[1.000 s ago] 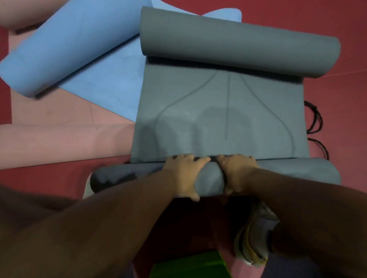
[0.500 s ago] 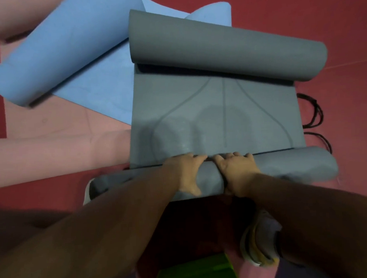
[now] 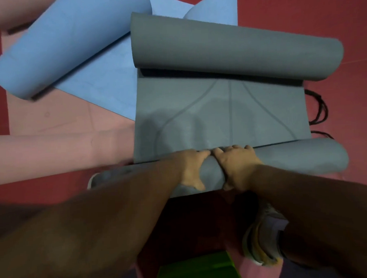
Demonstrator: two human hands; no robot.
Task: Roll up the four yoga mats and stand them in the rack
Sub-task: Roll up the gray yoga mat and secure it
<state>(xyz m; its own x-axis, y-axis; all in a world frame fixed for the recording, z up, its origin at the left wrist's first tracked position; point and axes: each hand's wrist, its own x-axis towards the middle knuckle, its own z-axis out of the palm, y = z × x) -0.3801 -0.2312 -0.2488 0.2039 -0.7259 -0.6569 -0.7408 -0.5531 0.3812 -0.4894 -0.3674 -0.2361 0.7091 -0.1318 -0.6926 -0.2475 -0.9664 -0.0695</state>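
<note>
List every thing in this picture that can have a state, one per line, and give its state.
Grey mat: part rolled, a curl at each end, flat between.
Blue mat: part rolled, lying on the floor.
Pink mat: part rolled, lying on the floor.
Left hand: curled over the grey mat's near roll.
Right hand: curled over the same roll.
Shoe: on the foot.

We have a single head-worn view, looking steeply down and slightly forward, close above the red floor [image 3: 298,7]. A grey mat [image 3: 219,120] fills the centre of the frame, our forearms entering from the lower edge toward it.
</note>
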